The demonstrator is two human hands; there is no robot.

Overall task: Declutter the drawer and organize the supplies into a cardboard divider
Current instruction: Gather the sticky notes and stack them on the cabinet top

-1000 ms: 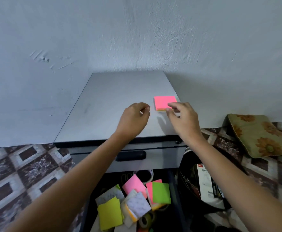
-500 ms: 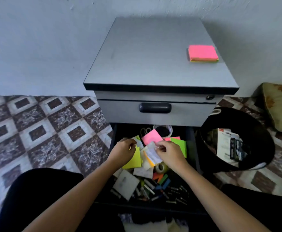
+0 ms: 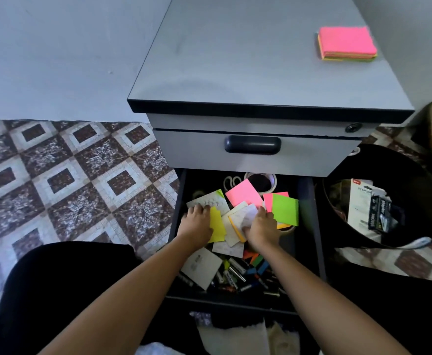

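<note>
Both forearms are bare, no sleeves, watch or rings showing; black clothing (image 3: 63,285) covers the legs (fabric indistinct).

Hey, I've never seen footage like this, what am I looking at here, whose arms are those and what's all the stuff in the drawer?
There is no machine here. A person wears a wide-angle camera on the head, so you look forward and down along their own bare arms. That is the only view.

They are at a small grey cabinet. On its top lies a stack of sticky notes, pink uppermost. The lower drawer is pulled open and cluttered: loose notes in pink, green and yellow, white paper slips, a tape roll at the back, and pens and markers at the front.

The left hand rests on the yellow note and the papers beside it. The right hand is on the white slips in the middle; whether it grips any is unclear. A black bin with packaging stands to the right.
</note>
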